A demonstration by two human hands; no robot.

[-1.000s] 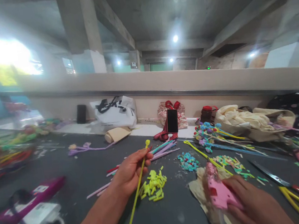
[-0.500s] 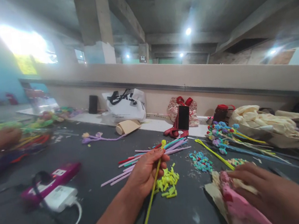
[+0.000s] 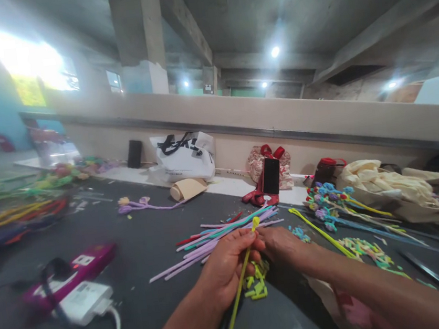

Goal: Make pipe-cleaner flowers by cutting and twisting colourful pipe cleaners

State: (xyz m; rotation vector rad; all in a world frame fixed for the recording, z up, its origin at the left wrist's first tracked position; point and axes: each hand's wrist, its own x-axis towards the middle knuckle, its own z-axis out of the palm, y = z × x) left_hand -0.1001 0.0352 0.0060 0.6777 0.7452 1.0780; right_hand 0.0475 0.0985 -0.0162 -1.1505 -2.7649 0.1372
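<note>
My left hand is closed round a long yellow-green stick that points up and away from me. My right hand has its fingers curled over a pile of short yellow-green cut pieces on the dark table. The two hands touch at the fingertips. What the right fingers hold, if anything, is hidden. A pink glue gun lies under my right forearm.
Several pink, purple and teal sticks lie just beyond my hands. A purple power strip and white adapter sit at left. Blue flower stems, a phone, bags and cream cloth line the back.
My right hand left the pink glue gun and moved left to the yellow-green pieces beside my left hand. The left hand kept its stick. The view shifted slightly.
</note>
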